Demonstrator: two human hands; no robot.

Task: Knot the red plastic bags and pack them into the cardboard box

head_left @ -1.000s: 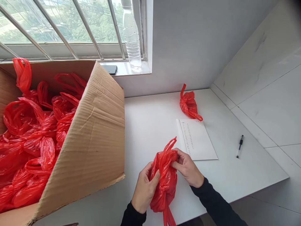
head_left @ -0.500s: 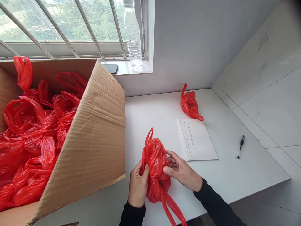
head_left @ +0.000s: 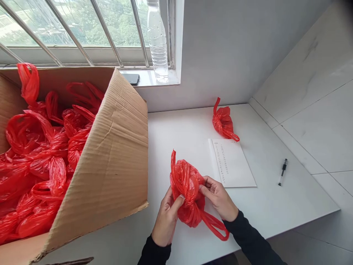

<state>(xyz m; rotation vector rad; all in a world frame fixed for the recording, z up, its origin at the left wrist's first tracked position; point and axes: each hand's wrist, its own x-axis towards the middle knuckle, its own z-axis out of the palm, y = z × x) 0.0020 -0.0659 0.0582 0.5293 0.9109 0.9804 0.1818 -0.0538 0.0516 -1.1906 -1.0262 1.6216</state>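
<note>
A knotted red plastic bag (head_left: pixel 190 184) is held between both hands above the white table, near its front edge. My left hand (head_left: pixel 167 215) grips its left side, with the thumb laid on the front close to the knot. On the right, my right hand (head_left: pixel 219 197) pinches the bag between thumb and fingers. One loop handle sticks up at the top left; another hangs down at the lower right. Whatever the bag contains is hidden. Farther back lies a second tied red bag (head_left: pixel 223 121), touching the top of an open notebook (head_left: pixel 238 165) with handwritten columns.
At left a large cardboard box (head_left: pixel 118 154) holds several tied red bags (head_left: pixel 55 147). A black-and-clear pen (head_left: pixel 282 172) lies on the white table (head_left: pixel 176 129) at right. On the windowsill stand a water bottle (head_left: pixel 158 44) and, lying flat, a phone (head_left: pixel 131 78).
The bag has tilted and shifted slightly right and up, its lower handle swinging to the right. My right fingers have closed on the bag's edge.
</note>
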